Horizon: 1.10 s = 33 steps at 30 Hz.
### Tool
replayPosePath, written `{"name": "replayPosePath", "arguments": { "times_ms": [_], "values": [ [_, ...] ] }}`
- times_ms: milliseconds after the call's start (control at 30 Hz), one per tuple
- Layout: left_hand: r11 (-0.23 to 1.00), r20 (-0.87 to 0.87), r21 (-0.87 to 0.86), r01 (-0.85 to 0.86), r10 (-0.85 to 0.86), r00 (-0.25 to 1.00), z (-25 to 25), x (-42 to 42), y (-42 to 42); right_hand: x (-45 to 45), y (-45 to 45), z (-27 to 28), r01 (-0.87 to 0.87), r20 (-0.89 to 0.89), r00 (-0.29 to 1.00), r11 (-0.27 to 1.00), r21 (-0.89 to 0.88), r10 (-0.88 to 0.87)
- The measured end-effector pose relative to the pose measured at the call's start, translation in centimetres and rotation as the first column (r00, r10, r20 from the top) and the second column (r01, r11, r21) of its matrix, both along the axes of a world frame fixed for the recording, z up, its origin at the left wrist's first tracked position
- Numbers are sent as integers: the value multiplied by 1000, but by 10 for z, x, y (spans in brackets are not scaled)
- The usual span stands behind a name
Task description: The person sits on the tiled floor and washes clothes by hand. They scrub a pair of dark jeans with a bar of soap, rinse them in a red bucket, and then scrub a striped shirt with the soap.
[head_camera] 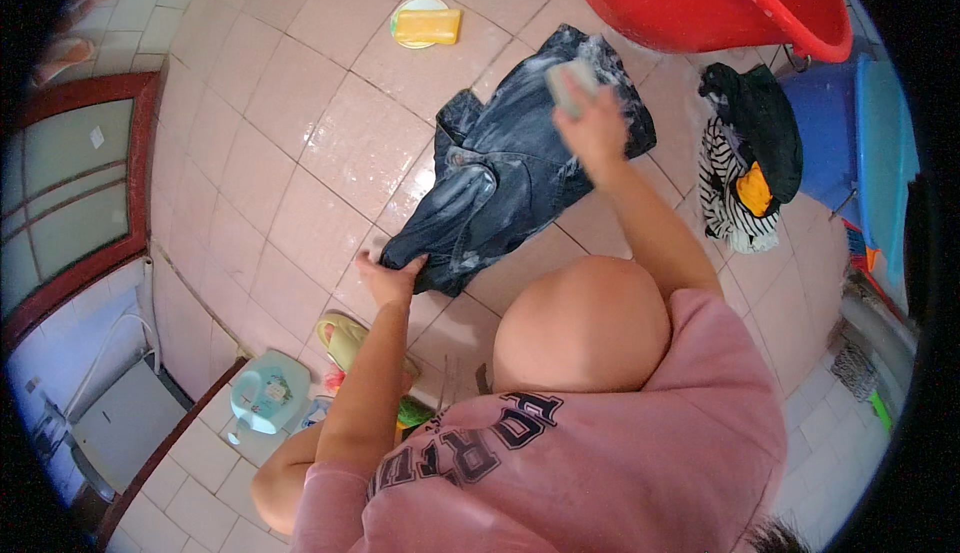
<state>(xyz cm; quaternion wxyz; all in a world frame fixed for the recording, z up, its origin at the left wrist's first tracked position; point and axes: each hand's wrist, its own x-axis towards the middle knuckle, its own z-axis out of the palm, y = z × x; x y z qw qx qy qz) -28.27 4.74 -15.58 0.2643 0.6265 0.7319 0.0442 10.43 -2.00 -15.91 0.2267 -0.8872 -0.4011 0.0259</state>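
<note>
A wet dark blue denim garment (pixel 517 155) lies spread on the pink floor tiles, with white suds on its upper end. My left hand (pixel 391 277) grips its lower left corner between thumb and fingers. Over the sudsy end, my right hand (pixel 596 129) holds a pale block-like scrubbing brush (pixel 571 87); it is blurred, and its bristles are hidden. Beyond the garment, a yellow bar of soap (pixel 427 26) rests on a small round white and green dish (pixel 403 41).
A large red plastic basin (pixel 675 5) stands at the upper right. Below it lie dark and striped clothes (pixel 742 155) in a heap, beside blue plastic tubs (pixel 885 170). A light blue plastic container (pixel 270 391) and a green slipper (pixel 341 339) are at the lower left.
</note>
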Motion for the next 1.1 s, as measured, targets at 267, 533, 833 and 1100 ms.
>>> {"name": "replayPosePath", "arguments": {
  "times_ms": [267,533,833,1100],
  "values": [
    [747,310,-604,-279,542,781,16,15,-2,-42,-47,-10,-442,28,892,882,-164,452],
    [891,559,-423,-166,401,726,14,37,-10,-45,-22,10,-97,-163,981,995,32,101],
    [849,644,-527,-28,421,639,12,14,1,-16,-25,-5,-257,44,965,964,-69,260],
    [816,662,-578,-34,492,565,7,21,6,-149,15,20,-682,-244,627,673,288,740]
  ]
}}
